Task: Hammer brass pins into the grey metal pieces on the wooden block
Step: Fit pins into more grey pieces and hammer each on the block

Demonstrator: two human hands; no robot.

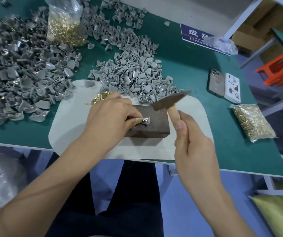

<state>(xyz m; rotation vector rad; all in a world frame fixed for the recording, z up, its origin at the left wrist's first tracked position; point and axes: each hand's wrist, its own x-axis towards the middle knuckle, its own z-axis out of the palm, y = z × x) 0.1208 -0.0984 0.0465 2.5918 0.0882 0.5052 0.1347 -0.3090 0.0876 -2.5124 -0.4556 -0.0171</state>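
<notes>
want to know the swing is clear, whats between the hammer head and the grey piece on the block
In the head view, only bare block top lies between the hammer head and the grey piece; the left hand pinches it from the other side.

The dark brown wooden block (pixel 151 123) is flanked by bare pale grey mat (pixel 193 134) on its right and near sides. Its far side is crowded by heaped grey metal pieces (pixel 133 77) and loose brass pins (pixel 101 98).
</notes>
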